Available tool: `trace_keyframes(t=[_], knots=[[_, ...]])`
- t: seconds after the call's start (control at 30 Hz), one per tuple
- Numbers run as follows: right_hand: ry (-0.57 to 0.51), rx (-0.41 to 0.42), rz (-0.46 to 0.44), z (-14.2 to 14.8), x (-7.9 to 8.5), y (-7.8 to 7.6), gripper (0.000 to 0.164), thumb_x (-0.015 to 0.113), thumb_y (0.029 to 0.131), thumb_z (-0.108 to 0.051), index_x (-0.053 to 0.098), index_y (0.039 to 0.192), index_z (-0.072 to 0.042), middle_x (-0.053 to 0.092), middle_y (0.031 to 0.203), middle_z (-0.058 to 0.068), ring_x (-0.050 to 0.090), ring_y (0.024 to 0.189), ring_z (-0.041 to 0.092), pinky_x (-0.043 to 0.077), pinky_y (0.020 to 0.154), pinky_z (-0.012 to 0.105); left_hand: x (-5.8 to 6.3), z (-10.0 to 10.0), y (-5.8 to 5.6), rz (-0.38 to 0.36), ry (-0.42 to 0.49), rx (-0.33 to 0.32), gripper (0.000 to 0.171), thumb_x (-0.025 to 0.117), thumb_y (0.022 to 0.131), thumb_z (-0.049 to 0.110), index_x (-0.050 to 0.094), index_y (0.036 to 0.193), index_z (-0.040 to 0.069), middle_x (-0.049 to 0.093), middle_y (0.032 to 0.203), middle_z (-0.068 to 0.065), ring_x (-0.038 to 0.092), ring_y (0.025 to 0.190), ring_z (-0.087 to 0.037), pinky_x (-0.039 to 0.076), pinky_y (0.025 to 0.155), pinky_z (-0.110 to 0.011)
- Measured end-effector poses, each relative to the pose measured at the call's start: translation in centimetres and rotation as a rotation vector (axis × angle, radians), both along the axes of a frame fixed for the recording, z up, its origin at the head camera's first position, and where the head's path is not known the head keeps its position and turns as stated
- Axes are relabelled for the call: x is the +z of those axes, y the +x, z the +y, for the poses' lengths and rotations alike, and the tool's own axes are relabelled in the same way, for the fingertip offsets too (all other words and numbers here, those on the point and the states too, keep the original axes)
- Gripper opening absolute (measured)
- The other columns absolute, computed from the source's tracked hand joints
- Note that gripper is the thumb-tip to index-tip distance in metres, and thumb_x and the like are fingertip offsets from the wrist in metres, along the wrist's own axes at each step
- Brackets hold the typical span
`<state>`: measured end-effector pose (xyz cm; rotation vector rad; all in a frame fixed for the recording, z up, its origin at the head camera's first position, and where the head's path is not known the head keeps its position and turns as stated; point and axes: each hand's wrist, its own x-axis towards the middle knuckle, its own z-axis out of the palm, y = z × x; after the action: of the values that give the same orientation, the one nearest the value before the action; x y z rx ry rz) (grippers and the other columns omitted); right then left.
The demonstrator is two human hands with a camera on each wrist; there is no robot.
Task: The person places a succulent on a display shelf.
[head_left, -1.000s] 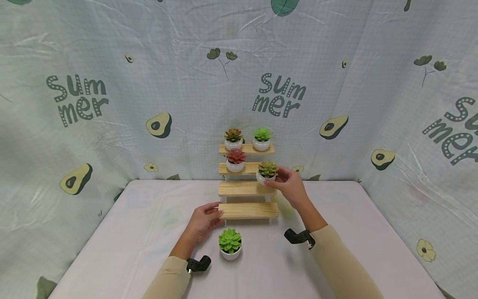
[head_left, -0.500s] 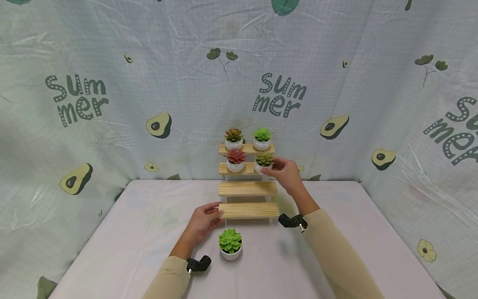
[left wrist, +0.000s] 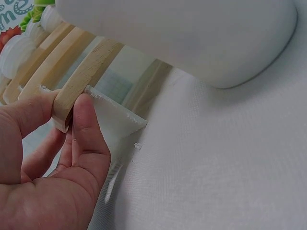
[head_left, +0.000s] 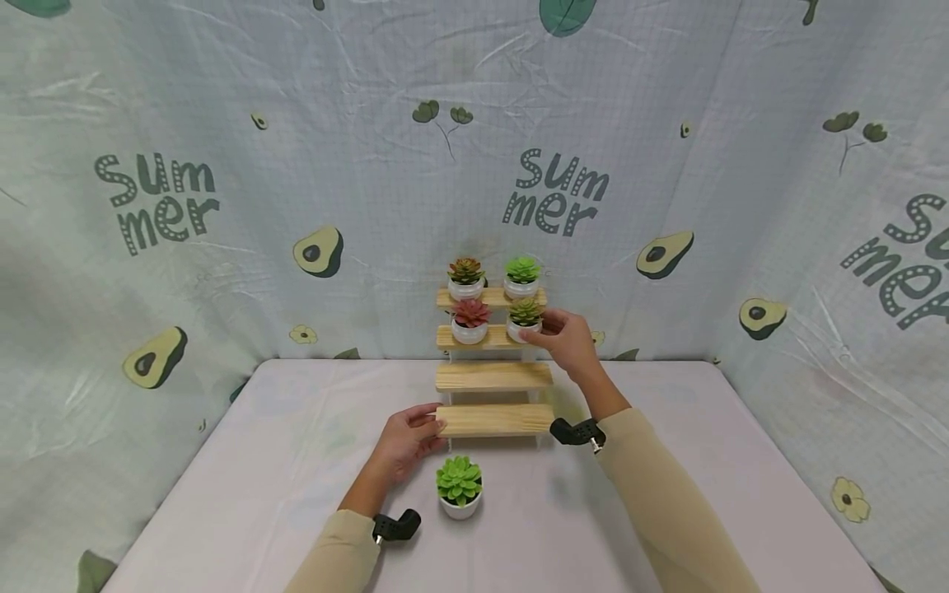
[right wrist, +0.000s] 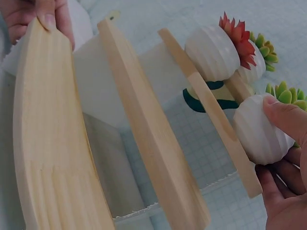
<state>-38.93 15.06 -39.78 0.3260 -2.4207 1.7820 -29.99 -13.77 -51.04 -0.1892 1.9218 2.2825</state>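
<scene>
A four-step wooden plant stand stands at the back of the table. My left hand pinches the left end of its lowest step between thumb and fingers. With my right hand I grip the white pot of an olive-green succulent, upright at the right end of the second step from the top. In the right wrist view this ribbed pot sits against the step, thumb on its side. Beside it on that step is a red succulent in a white pot.
The top step bears a brownish succulent on the left and a bright green one on the right. In front of the stand, a light green succulent stands on the table. A printed curtain hangs behind.
My right hand has carried the olive-green succulent up and slightly left, from in front of the second step onto it. My left hand has stayed at the lowest step.
</scene>
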Motion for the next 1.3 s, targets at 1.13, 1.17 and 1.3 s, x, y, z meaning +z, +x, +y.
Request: trace_keyframes(t=[1.13, 1.17, 1.3], knots=[[-0.196, 0.001, 0.210, -3.3, -6.2, 10.9, 0.066, 0.084, 0.085, -0.010, 0.056, 0.144, -0.003, 0.053, 0.151, 0.013, 0.047, 0.144, 0.028, 0.040, 0.119, 0.037, 0.3, 0.1, 0.2, -0.007, -0.008, 0.009, 0.045, 0.068, 0.095, -0.001, 0.058, 0.139, -0.005, 0.067, 0.110, -0.012, 0.068, 0.088, -0.016, 0.062, 0.075, -0.027], [-0.191, 0.013, 0.196, -3.5, -6.7, 11.4, 0.065, 0.084, 0.085, -0.011, 0.057, 0.143, -0.003, 0.053, 0.151, 0.012, 0.047, 0.144, 0.028, 0.040, 0.119, 0.037, 0.3, 0.1, 0.2, -0.008, -0.005, 0.008, 0.045, 0.068, 0.095, -0.001, 0.058, 0.139, -0.005, 0.068, 0.109, -0.012, 0.068, 0.087, -0.016, 0.062, 0.075, -0.027], [-0.167, 0.094, 0.144, -4.2, -8.5, 13.4, 0.063, 0.085, 0.084, -0.012, 0.059, 0.140, -0.003, 0.053, 0.151, 0.015, 0.047, 0.144, 0.027, 0.041, 0.119, 0.039, 0.2, 0.1, -0.1, -0.008, -0.002, 0.006, 0.045, 0.068, 0.095, -0.003, 0.058, 0.139, -0.005, 0.068, 0.107, -0.012, 0.068, 0.086, -0.015, 0.061, 0.074, -0.026]])
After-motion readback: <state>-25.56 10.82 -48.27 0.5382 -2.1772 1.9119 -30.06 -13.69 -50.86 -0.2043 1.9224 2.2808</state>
